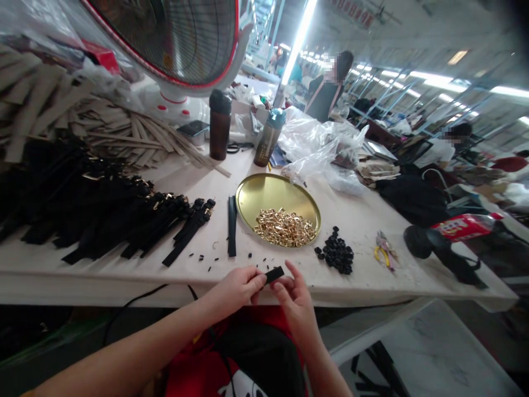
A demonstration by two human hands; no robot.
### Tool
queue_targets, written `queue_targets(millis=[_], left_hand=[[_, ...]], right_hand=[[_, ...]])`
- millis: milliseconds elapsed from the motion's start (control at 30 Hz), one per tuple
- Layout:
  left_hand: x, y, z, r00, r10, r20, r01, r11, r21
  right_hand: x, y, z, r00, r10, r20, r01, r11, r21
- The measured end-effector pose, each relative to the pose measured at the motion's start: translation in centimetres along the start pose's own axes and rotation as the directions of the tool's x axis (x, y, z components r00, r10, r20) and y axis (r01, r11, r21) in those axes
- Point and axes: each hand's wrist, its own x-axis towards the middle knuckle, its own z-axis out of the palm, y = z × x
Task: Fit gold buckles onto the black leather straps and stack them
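My left hand [243, 285] pinches a short black strap [274, 274] between thumb and fingers, just over the front edge of the table. My right hand [296, 295] is close to the strap's free end, its index finger lifted away from the thumb; whether it touches the strap I cannot tell. Beyond my hands, a round gold tray [264, 190] bears a heap of small gold metal buckles or fittings [285, 227]. To its right lies a pile of small black pieces [339, 253]. Flat black straps [232, 226] lie along the tray's left side.
Many black straps with gold buckles [152, 215] are heaped on the left. Yellow-handled pliers [385, 251] and a red-labelled bottle [465, 227] lie at right. Behind stand a fan [182, 49], a dark bottle [220, 125] and a blue-lidded bottle [269, 138]. A person [326, 94] is further back.
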Motion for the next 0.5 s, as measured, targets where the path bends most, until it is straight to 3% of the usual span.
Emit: queue_targets(millis=[67, 100, 200, 300, 367, 433, 500], left_hand=[[0.7, 0.0, -0.6, 0.998, -0.023, -0.054, 0.021, 0.999, -0.036], [1.0, 0.0, -0.7, 0.997, -0.042, -0.067, 0.037, 0.997, -0.070], [1.8, 0.2, -0.9, 0.994, -0.098, -0.053, 0.087, 0.978, -0.188], [2.4, 0.0, -0.9, 0.990, -0.138, -0.025, 0.128, 0.963, -0.236], [2.6, -0.5, -1.0, 0.988, -0.150, -0.018, 0.143, 0.965, -0.222], [2.8, -0.8, -1.2, 0.988, -0.154, -0.019, 0.147, 0.967, -0.209], [2.7, -0.9, -1.3, 0.988, -0.150, -0.025, 0.142, 0.969, -0.200]], right_hand=[[3.2, -0.3, -2.4, 0.989, -0.118, -0.091, 0.090, 0.960, -0.267], [5.0, -0.4, -3.6, 0.975, -0.184, -0.121, 0.116, 0.895, -0.431], [10.2, -0.6, -6.2, 0.945, -0.314, -0.090, 0.119, 0.587, -0.801], [13.7, -0.7, -6.5, 0.955, -0.296, -0.012, 0.085, 0.314, -0.946], [15.0, -0.9, -6.0, 0.968, -0.250, 0.015, 0.064, 0.190, -0.980], [15.5, -0.9, -5.4, 0.977, -0.212, 0.027, 0.057, 0.136, -0.989], [15.9, -0.9, -5.0, 0.979, -0.199, 0.033, 0.063, 0.145, -0.987]])
